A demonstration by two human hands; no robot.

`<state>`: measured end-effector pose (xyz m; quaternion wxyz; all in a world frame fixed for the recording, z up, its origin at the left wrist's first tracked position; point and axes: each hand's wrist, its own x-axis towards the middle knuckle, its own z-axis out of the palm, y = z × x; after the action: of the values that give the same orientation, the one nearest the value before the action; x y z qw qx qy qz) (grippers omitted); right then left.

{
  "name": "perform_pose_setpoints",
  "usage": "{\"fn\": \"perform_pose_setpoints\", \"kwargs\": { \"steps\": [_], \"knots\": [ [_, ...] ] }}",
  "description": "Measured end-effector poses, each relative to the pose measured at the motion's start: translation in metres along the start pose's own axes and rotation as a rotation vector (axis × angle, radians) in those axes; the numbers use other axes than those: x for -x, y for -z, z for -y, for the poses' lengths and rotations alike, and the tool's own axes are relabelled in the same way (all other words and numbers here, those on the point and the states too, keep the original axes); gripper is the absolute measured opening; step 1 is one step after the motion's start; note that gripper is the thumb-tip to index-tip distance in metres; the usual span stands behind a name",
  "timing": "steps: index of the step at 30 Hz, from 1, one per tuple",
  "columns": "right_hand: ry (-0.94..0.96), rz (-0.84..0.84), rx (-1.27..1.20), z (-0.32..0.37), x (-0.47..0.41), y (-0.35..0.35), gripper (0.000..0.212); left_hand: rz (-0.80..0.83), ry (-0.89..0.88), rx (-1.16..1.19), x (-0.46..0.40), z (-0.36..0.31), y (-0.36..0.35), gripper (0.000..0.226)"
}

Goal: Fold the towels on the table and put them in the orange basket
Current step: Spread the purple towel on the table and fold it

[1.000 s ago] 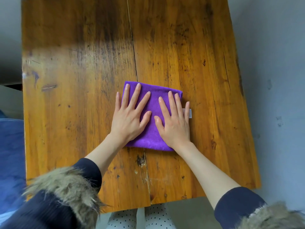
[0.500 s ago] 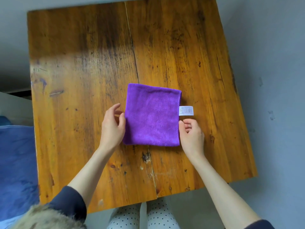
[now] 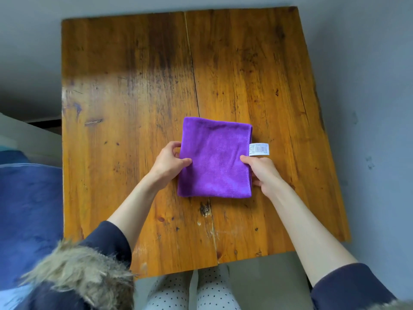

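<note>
The purple towel [image 3: 215, 157] lies folded to a compact square on the wooden table [image 3: 134, 86], toward the near edge and straddling the centre seam between the two boards. Its white care label [image 3: 258, 149] projects from the right-hand edge.

Change of state: one second ago both hands lay flat on the towel, fingers spread, pressing it smooth. Half a second ago they had drawn off to its two sides. Now the left hand [image 3: 168, 163] grips the left edge, thumb on top and fingers curled beneath. The right hand [image 3: 260, 172] grips the right edge just below the label, thumb on top; its lower fingers appear tucked under the cloth, though the view there is partly blocked.

Meaning for the task: folding of this towel is judged complete. The two-sided grip indicates the pick-up step, ahead of transfer to the orange basket. The basket is not in view, so its direction cannot be stated.

Further difference: the whole table top, far edge and both far corners included, is now in frame.
</note>
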<state>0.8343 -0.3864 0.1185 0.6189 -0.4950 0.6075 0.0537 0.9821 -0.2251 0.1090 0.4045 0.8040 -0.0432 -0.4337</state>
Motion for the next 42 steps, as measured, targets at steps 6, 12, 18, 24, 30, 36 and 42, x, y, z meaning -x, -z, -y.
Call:
{"fn": "perform_pose_setpoints", "kwargs": {
  "steps": [6,12,18,24,30,36,42],
  "knots": [
    [0.074,0.047,0.042,0.007,-0.007,0.005,0.021,-0.002,0.048,0.153,0.009,0.007,-0.004,0.045],
    [0.067,0.170,0.080,0.015,-0.016,0.013,0.022,-0.154,-0.037,-0.101,0.018,0.006,-0.021,0.059],
    [0.060,0.347,0.162,0.022,-0.009,0.020,0.014,-0.040,0.182,0.222,0.035,0.016,-0.019,0.049],
    [0.056,0.506,0.297,0.014,0.028,-0.002,0.020,-0.001,0.251,0.398,0.088,0.045,0.011,0.043],
    [0.104,0.672,0.389,0.009,0.091,-0.052,0.026,-0.107,0.206,0.574,0.173,0.092,0.059,0.042],
    [0.082,0.837,0.531,-0.007,0.168,-0.133,0.019,-0.304,0.156,0.742,0.258,0.152,0.114,0.044],
    [0.191,0.944,0.686,-0.039,0.255,-0.222,0.015,-0.466,0.119,0.913,0.343,0.218,0.165,0.043]
  ]
}}
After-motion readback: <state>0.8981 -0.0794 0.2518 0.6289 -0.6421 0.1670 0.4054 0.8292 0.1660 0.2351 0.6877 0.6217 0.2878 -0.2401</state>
